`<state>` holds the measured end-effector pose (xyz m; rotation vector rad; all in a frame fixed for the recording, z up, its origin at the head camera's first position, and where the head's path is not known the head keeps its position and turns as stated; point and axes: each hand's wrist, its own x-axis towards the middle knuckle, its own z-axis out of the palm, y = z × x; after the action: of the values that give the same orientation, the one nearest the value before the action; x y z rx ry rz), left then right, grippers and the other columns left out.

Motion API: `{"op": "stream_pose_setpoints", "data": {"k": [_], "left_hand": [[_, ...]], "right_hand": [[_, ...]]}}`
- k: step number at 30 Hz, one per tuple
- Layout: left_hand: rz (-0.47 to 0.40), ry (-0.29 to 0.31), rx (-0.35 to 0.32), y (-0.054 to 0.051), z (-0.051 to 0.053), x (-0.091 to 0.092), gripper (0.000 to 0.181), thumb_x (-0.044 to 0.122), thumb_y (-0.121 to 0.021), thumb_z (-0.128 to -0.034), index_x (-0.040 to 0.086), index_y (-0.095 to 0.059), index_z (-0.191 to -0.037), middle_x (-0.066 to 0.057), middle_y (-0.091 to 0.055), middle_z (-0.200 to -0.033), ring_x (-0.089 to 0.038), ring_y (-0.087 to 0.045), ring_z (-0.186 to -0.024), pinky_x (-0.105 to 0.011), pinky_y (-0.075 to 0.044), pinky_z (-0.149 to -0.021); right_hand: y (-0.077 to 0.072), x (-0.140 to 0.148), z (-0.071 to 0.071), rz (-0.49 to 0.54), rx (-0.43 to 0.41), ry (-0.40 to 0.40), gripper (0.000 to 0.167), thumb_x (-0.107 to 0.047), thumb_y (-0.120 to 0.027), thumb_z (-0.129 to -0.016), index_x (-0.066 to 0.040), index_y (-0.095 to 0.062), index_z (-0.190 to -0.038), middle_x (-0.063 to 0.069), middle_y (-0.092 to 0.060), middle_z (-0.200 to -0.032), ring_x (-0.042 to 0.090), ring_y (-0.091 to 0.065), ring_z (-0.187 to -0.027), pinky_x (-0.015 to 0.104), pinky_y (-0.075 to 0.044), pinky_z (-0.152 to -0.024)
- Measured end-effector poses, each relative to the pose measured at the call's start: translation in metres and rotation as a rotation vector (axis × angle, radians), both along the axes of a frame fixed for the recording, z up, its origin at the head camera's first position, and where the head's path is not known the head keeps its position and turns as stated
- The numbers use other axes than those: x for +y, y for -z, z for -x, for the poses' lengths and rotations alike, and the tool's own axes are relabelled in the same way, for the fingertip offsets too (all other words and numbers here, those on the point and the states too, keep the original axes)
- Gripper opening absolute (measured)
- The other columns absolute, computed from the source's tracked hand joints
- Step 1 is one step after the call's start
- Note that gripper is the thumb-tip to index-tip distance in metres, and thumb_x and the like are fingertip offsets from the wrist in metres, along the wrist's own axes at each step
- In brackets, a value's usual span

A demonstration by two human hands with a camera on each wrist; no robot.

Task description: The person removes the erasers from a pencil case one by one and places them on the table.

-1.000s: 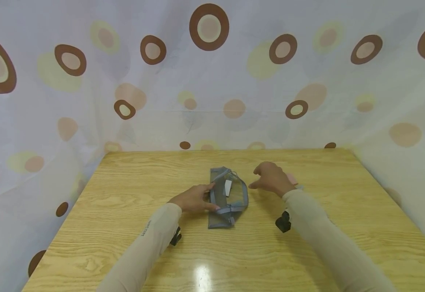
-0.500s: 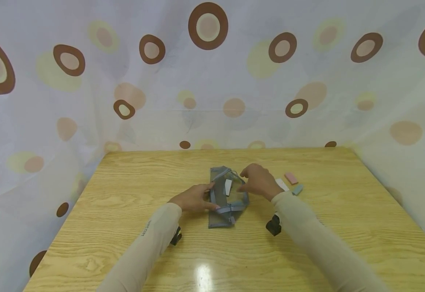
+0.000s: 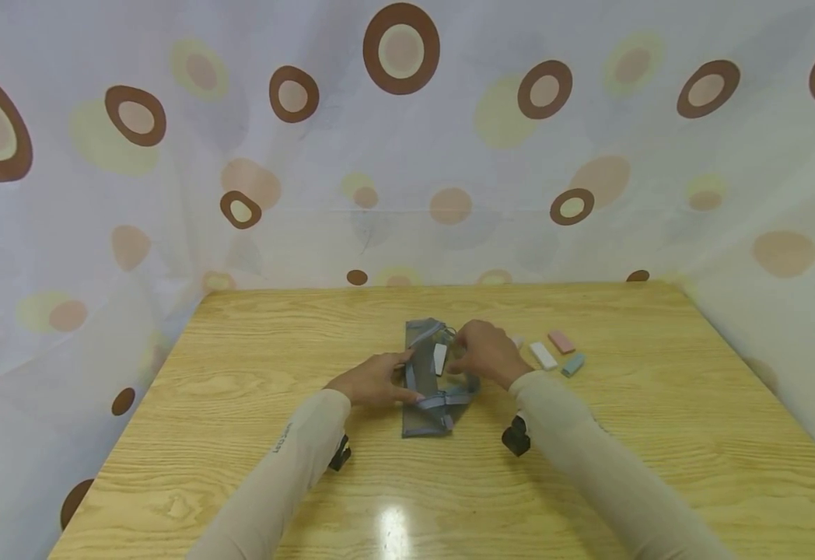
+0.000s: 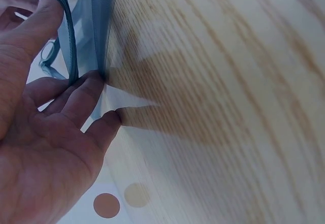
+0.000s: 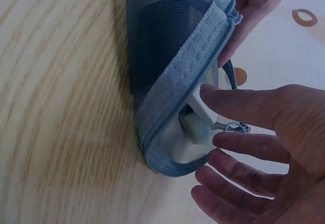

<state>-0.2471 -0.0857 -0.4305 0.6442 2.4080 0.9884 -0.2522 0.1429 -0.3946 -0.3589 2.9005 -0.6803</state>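
Observation:
A grey-blue mesh pouch [image 3: 424, 421] lies unzipped on the table, its mouth facing right. My left hand [image 3: 372, 379] grips the pouch's left part; the left wrist view has that hand [image 4: 45, 132] with its thumb over the zip edge and fingers beneath. At the mouth is my right hand [image 3: 487, 356]. In the right wrist view the right hand [image 5: 297, 142] has its fingers apart, the thumb tip at a white block [image 5: 202, 107] inside the pouch. A pale green block [image 5: 195, 128] sits beside that white one.
Right of the pouch lie a white block [image 3: 543, 356], a pink block [image 3: 561, 341] and a blue-green block [image 3: 573, 365]. A pale piece [image 3: 517, 341] shows partly behind my right hand. Patterned cloth [image 3: 407, 249] surrounds the wooden table [image 3: 274, 327] at the back and sides.
My right hand has moved left from beside the pouch to its mouth, uncovering the small blocks on the table. My left hand has stayed on the pouch.

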Motion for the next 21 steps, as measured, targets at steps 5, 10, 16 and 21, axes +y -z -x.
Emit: {"op": "stream_pose_setpoints", "data": {"k": [5, 10, 16, 21], "left_hand": [[0.010, 0.000, 0.004, 0.001, 0.001, 0.000, 0.093, 0.030, -0.078, -0.0912, 0.002, -0.023, -0.160, -0.016, -0.035, -0.160, -0.027, -0.034, -0.148, -0.042, -0.032, -0.119], [0.000, 0.002, -0.004, 0.002, 0.001, 0.001, 0.093, 0.030, -0.078, -0.0913, 0.001, -0.022, -0.160, -0.016, -0.034, -0.160, -0.027, -0.036, -0.147, -0.041, -0.034, -0.118], [-0.047, 0.001, -0.038, -0.001, 0.000, 0.001, 0.092, 0.025, -0.078, -0.0914, -0.001, -0.022, -0.160, -0.017, -0.034, -0.160, -0.029, -0.039, -0.145, -0.040, -0.035, -0.117], [-0.034, 0.006, -0.022, 0.000, 0.001, 0.001, 0.092, 0.027, -0.078, -0.0915, -0.001, -0.023, -0.159, -0.017, -0.035, -0.160, -0.029, -0.039, -0.145, -0.040, -0.034, -0.118]], "right_hand": [[0.002, -0.004, -0.002, 0.004, 0.027, -0.011, 0.044, -0.022, -0.087, -0.080, 0.004, -0.073, -0.113, 0.018, -0.071, -0.117, 0.035, -0.069, -0.101, 0.047, -0.059, -0.083], [0.004, -0.007, -0.002, -0.007, 0.041, -0.007, 0.037, -0.022, -0.089, -0.079, 0.001, -0.076, -0.105, 0.014, -0.074, -0.109, 0.030, -0.070, -0.093, 0.045, -0.059, -0.077], [0.009, -0.010, 0.001, -0.019, 0.037, 0.003, 0.023, -0.022, -0.090, -0.078, -0.006, -0.076, -0.086, 0.000, -0.066, -0.079, 0.015, -0.056, -0.065, 0.031, -0.048, -0.055], [0.013, -0.011, 0.001, -0.027, 0.036, 0.010, 0.023, -0.022, -0.089, -0.079, -0.006, -0.074, -0.083, 0.000, -0.060, -0.073, 0.014, -0.048, -0.060, 0.028, -0.037, -0.051]]}}
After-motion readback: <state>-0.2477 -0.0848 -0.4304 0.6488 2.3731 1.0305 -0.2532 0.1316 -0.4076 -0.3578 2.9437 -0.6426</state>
